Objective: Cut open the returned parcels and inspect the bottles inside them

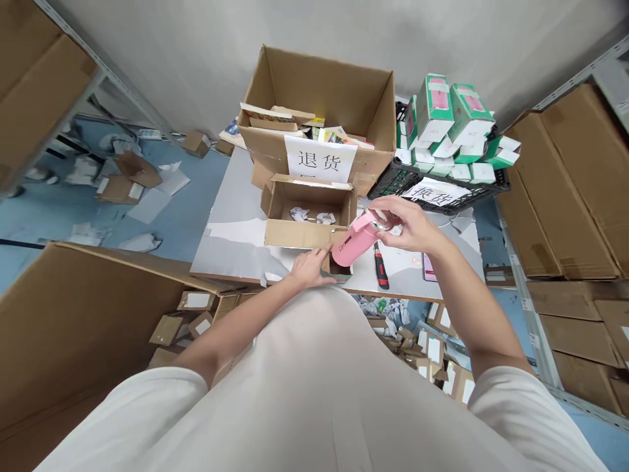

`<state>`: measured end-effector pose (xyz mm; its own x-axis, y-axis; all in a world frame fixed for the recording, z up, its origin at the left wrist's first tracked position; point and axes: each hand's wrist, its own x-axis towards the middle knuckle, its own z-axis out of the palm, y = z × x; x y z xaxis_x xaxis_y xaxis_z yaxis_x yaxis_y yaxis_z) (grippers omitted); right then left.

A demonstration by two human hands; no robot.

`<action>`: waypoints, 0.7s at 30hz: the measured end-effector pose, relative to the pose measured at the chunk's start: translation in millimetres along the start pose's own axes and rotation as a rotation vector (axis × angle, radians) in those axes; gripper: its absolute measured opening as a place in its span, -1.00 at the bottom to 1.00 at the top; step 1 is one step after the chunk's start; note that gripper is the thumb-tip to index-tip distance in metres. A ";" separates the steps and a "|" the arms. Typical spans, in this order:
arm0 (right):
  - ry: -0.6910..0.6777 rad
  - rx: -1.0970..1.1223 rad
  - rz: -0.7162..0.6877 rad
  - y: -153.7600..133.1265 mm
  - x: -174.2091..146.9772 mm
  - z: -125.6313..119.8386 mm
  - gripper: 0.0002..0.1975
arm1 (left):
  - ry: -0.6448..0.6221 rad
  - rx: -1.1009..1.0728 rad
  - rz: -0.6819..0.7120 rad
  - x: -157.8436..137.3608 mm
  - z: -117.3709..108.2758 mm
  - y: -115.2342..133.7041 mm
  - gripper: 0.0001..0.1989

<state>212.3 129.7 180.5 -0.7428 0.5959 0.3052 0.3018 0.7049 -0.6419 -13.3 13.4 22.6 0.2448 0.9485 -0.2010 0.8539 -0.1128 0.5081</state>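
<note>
My right hand (405, 224) is closed around the silvery top end of a pink insulated bottle (354, 241). The bottle tilts, its lower end at the mouth of a small open box (339, 276) by the table's front edge. Whether the base is inside the box I cannot tell exactly. My left hand (310, 267) grips that small box from its left side, fingers over the rim. A red and black utility knife (381, 267) lies just right of the box. Behind it stands an open cardboard box (309, 231) with crumpled paper inside.
A large carton (319, 85) of books stands at the back of the table (236, 226). To its right, a black crate (442, 196) holds several green and white boxes (435, 108). A phone (429, 267) lies at front right. Cartons (170, 329) and shelves flank the table.
</note>
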 end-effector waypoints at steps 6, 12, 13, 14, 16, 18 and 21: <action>0.165 0.058 0.009 15.4 21.8 -17.9 -0.59 | 0.373 -0.439 -0.010 -2.9 -13.7 14.7 0.27; 0.313 0.367 0.096 21.4 51.2 -19.7 -0.52 | 0.580 -1.152 0.089 24.0 -28.4 48.3 -0.08; 0.311 0.405 0.100 22.2 53.6 -19.9 -0.49 | 0.580 -1.235 0.091 26.2 -29.0 51.3 -0.13; 0.305 0.436 0.098 23.6 55.1 -20.4 -0.47 | 0.554 -1.315 0.098 27.0 -29.3 53.5 -0.17; 0.281 0.492 0.088 27.9 56.1 -22.3 -0.45 | 0.435 -1.465 0.113 25.5 -29.4 56.8 -0.22; 0.248 0.552 0.082 33.6 55.6 -24.4 -0.45 | 0.291 -1.587 0.102 22.5 -29.2 60.2 -0.24; 0.214 0.640 0.105 42.2 54.4 -25.5 -0.45 | 0.185 -1.685 0.072 20.7 -28.3 66.0 -0.26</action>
<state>199.9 201.6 187.9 -0.5747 0.7581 0.3082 -0.0959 0.3116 -0.9454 35.1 34.0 75.6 0.1017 0.9889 -0.1080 -0.5861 0.1473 0.7967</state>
